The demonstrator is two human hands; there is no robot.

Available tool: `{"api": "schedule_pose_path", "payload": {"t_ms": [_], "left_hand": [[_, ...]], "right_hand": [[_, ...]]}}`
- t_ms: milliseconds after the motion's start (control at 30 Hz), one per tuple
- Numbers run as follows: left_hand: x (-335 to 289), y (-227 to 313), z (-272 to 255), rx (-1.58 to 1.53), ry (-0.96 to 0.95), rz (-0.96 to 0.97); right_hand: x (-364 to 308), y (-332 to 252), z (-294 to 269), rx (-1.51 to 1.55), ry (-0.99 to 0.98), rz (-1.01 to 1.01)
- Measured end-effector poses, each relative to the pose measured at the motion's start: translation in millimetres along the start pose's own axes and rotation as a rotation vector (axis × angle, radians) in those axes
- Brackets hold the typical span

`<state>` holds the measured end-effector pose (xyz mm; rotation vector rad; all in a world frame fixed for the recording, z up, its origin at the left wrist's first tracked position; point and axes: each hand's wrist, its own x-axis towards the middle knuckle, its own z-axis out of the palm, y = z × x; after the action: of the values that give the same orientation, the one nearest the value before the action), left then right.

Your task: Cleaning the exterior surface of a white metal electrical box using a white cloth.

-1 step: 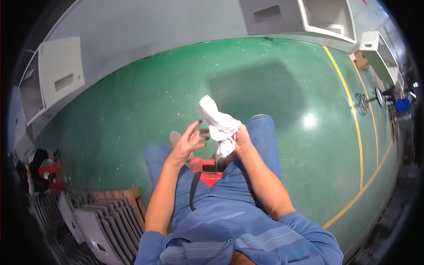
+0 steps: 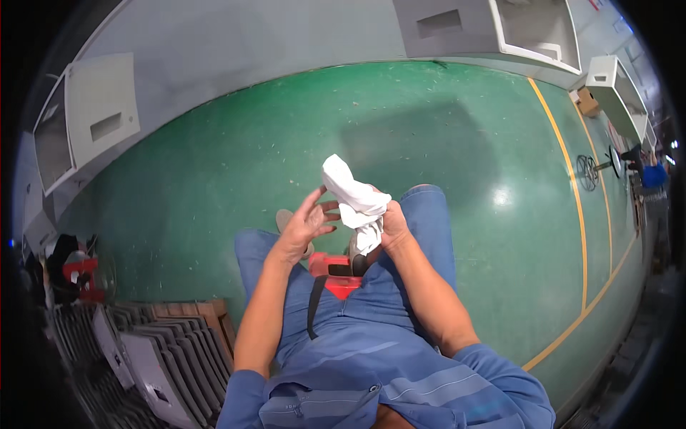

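A crumpled white cloth (image 2: 350,196) hangs in front of my lap, one end sticking up and away to the left. My right hand (image 2: 393,227) is closed on its right side; part of the fingers is hidden behind the folds. To the left of the cloth, my left hand (image 2: 307,225) has its fingers spread and holds nothing. Its fingertips come close to the cloth, and I cannot tell whether they touch it. Below the cloth, between my thighs, is a red object (image 2: 343,286) with a black strap (image 2: 314,307); its kind is unclear.
Stacked grey panels (image 2: 171,365) stand at the lower left, near a red and black item (image 2: 82,275). Pale cabinets (image 2: 103,107) line the wall, with another open cabinet (image 2: 536,32) at the top right. Yellow lines (image 2: 575,186) cross the green floor (image 2: 236,157) at right, near a round-based stand (image 2: 589,171).
The left hand has shifted very slightly, its fingers still spread. The cloth stays in my right hand. The whole view has tilted a little.
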<state>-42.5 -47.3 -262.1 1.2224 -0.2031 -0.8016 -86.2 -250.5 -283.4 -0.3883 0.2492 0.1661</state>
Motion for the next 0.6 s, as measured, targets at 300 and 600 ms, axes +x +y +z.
{"api": "schedule_pose_path", "payload": {"t_ms": [300,600], "left_hand": [[14.8,27.4,21.4,0.081,0.203,0.004],[31.0,1.8,20.8,0.274,0.262,0.037]], "right_hand": [[10.3,-13.4,-3.7,-0.510,-0.092,0.042],[3.6,-19.5,13.3,-0.788,-0.079,0.035]]}}
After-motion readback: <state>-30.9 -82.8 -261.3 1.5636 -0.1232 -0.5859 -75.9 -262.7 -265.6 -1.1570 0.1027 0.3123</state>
